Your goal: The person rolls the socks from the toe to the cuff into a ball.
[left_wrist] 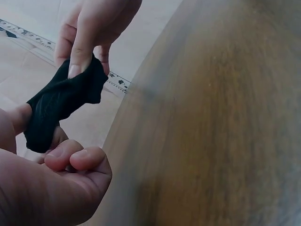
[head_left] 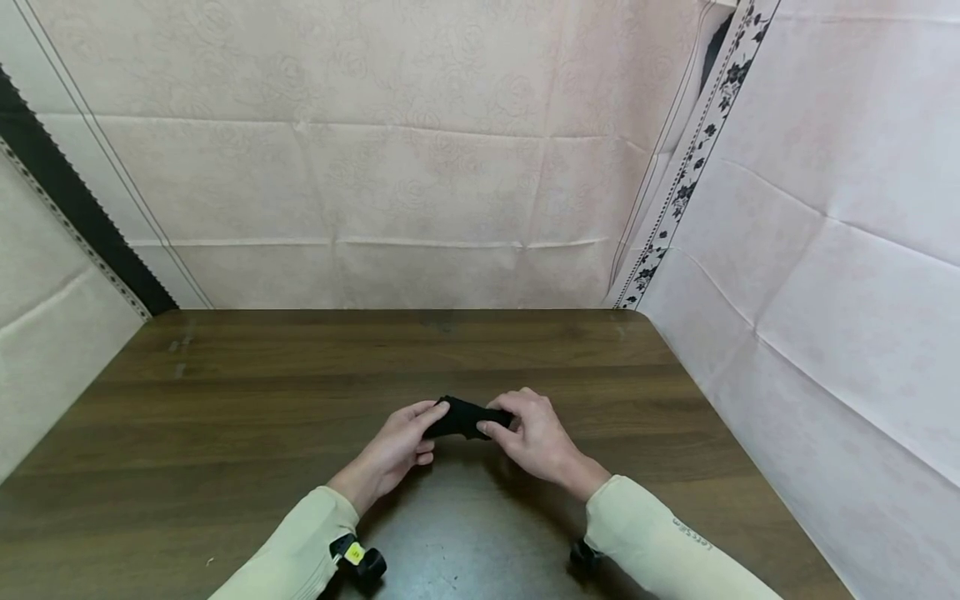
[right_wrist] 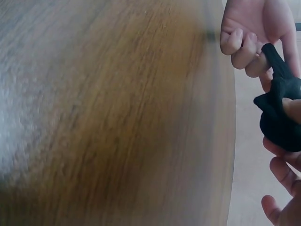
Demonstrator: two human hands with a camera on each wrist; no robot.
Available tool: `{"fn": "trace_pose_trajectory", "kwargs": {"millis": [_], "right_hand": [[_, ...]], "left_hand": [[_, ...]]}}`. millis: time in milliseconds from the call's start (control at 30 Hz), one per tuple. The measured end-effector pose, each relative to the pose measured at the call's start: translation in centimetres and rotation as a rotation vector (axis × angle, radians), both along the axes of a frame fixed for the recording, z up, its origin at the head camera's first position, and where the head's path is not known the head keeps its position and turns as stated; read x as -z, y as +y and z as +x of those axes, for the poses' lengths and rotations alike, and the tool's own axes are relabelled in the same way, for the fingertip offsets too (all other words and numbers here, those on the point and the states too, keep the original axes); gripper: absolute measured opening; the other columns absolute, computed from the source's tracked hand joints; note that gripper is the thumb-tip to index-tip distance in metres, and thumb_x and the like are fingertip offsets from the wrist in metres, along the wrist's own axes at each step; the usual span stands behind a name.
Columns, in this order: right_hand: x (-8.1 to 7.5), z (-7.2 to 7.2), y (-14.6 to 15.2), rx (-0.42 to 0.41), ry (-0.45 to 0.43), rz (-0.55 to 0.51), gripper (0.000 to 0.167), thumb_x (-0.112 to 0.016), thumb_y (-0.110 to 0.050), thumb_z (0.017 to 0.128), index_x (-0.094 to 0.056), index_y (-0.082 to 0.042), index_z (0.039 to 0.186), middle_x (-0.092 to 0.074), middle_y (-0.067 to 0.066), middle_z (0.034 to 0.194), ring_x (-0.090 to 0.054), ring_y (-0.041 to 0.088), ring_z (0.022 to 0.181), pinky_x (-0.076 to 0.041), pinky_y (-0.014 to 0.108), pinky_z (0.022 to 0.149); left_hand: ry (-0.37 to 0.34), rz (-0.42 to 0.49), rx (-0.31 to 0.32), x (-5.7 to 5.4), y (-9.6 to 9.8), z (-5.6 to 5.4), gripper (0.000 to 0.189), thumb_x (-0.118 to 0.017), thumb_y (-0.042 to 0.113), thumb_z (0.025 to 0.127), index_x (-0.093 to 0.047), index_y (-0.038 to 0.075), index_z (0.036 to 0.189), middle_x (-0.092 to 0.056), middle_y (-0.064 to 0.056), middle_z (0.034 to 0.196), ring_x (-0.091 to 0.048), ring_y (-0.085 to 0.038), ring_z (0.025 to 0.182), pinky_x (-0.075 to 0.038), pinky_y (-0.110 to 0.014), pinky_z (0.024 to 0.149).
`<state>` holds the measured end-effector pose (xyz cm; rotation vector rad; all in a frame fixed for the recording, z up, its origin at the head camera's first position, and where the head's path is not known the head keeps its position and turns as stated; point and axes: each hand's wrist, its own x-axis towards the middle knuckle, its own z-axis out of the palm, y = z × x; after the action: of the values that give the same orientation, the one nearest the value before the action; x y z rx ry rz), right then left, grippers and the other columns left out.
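Observation:
A small black sock [head_left: 459,419] is stretched between both hands above the wooden table. My left hand [head_left: 399,448] pinches its left end between thumb and forefinger, the other fingers curled below. At the other end, my right hand [head_left: 538,435] grips the sock with thumb and fingers. In the left wrist view the right thumb reaches into an opening of the sock [left_wrist: 56,106], its fingers behind the fabric. From the right wrist, the sock [right_wrist: 275,127] bunches around that thumb and narrows toward the left hand [right_wrist: 256,28].
The brown wooden table [head_left: 262,400] extends under and beyond the hands. Pale patterned cloth sheets [head_left: 420,183] hang behind it, with another sheet [head_left: 840,208] along the right side. Dark camera mounts [head_left: 363,562] sit at the wrists.

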<state>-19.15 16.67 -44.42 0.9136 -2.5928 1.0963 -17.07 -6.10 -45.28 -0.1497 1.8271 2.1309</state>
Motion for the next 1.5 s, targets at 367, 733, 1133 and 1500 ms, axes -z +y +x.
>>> {"fn": "trace_pose_trajectory", "kwargs": {"millis": [367, 733, 1133, 1500], "right_hand": [[0.2, -0.4, 0.4, -0.089, -0.032, 0.028, 0.01, -0.074, -0.021, 0.094, -0.074, -0.023, 0.103, -0.065, -0.015, 0.095, -0.052, 0.012, 0.081, -0.05, 0.029, 0.065], [-0.1, -0.9, 0.6, -0.199, -0.022, 0.055, 0.017, -0.072, -0.02, 0.095, -0.073, -0.016, 0.111, -0.065, -0.01, 0.097, -0.052, 0.012, 0.086, -0.049, 0.028, 0.069], [-0.5, -1.0, 0.8, -0.281, 0.01, 0.113, 0.02, -0.07, -0.025, 0.096, -0.073, -0.019, 0.116, -0.066, -0.01, 0.103, -0.051, 0.011, 0.093, -0.043, 0.031, 0.076], [-0.6, -0.9, 1.0, -0.309, -0.055, 0.148, 0.024, -0.07, -0.024, 0.097, -0.072, -0.019, 0.12, -0.065, -0.01, 0.109, -0.051, 0.011, 0.097, -0.045, 0.032, 0.076]], "left_hand": [[-0.003, -0.006, 0.054, 0.3, -0.4, 0.0, 0.039, -0.063, 0.038, 0.099, -0.06, 0.007, 0.122, -0.059, -0.011, 0.121, -0.034, -0.014, 0.06, -0.034, -0.025, 0.058], [-0.001, 0.042, 0.128, 0.2, -0.7, 0.0, 0.029, -0.061, 0.036, 0.1, -0.057, 0.009, 0.112, -0.054, -0.012, 0.116, -0.038, -0.014, 0.065, -0.036, -0.025, 0.058], [0.088, 0.029, 0.209, 0.1, -0.9, 0.0, 0.017, -0.055, 0.027, 0.1, -0.056, 0.01, 0.098, -0.049, -0.006, 0.092, -0.039, -0.015, 0.065, -0.037, -0.026, 0.061], [0.131, 0.029, 0.265, 0.3, -1.1, 0.0, 0.022, -0.055, 0.03, 0.101, -0.057, 0.009, 0.094, -0.047, -0.004, 0.088, -0.041, -0.016, 0.064, -0.039, -0.027, 0.061]]}}
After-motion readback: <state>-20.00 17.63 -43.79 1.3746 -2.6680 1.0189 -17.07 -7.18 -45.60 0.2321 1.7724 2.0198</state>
